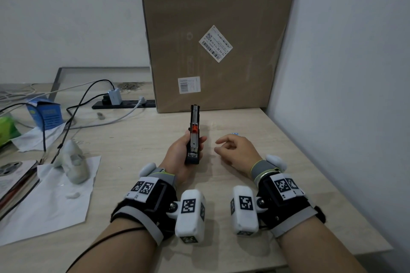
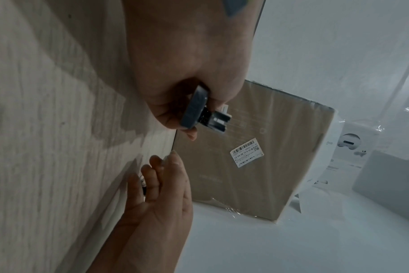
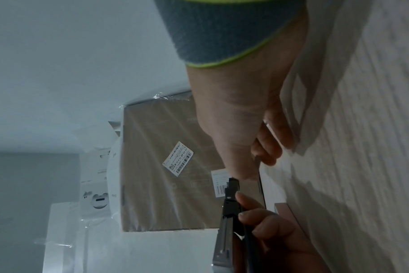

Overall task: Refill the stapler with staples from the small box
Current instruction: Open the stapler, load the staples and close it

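Observation:
My left hand (image 1: 195, 138) grips a black stapler (image 1: 193, 139) just above the desk, front end pointing away from me. Its top is swung open, so the metal staple channel and an orange pusher show; the stapler (image 2: 196, 112) appears end-on in the left wrist view. My right hand (image 1: 218, 146) hovers just to its right, thumb and fingertips drawn together. A thin grey sliver (image 3: 257, 159), seemingly a staple strip, sits pinched between them. Beyond its knuckles a corner of the small blue staple box (image 1: 234, 133) peeks out.
A tall cardboard box (image 1: 217, 35) stands against the wall right behind the stapler, and a white wall closes the right side. To the left lie a power strip (image 1: 124, 104) with cables, a blue carton (image 1: 45, 113), and a pale device (image 1: 74, 164) on white paper.

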A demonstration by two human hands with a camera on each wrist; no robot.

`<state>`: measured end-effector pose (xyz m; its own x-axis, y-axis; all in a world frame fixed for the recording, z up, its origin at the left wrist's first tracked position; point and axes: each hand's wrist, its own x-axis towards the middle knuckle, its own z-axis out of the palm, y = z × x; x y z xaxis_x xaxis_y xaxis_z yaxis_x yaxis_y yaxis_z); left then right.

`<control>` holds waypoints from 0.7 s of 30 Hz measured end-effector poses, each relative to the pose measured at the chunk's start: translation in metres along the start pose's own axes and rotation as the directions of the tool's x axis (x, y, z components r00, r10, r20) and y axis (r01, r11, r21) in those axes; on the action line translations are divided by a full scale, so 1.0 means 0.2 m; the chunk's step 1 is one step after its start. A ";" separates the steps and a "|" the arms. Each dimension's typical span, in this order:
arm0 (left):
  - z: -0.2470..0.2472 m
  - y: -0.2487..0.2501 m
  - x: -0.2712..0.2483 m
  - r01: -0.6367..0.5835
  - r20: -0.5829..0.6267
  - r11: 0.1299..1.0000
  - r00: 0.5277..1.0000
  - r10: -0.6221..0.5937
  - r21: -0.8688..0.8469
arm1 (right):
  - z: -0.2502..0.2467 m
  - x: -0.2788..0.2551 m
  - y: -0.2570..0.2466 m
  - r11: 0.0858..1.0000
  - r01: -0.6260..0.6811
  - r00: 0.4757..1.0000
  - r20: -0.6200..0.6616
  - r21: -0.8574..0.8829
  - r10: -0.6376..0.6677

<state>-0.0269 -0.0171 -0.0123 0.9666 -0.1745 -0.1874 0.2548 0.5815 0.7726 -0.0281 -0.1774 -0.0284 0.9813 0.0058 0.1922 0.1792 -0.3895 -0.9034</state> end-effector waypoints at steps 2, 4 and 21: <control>0.00 0.00 0.00 0.001 -0.002 1.000 1.000 -0.001 0.003 | 0.00 0.00 0.00 0.999 -0.011 1.000 0.001 0.039 0.011; 0.00 0.00 0.00 0.002 -0.003 1.000 1.000 -0.002 0.007 | 0.00 0.00 -0.01 0.997 -0.039 0.999 -0.019 0.063 0.040; 0.01 -0.01 -0.01 0.065 -0.009 0.994 0.998 -0.064 0.085 | -0.03 0.00 -0.06 0.945 0.028 0.983 -0.180 0.327 0.033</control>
<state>-0.0294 -0.0198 -0.0120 0.9485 -0.2044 -0.2419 0.3136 0.4997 0.8074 -0.0310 -0.1776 -0.0154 0.9583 -0.1728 0.2276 0.2192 -0.0669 -0.9734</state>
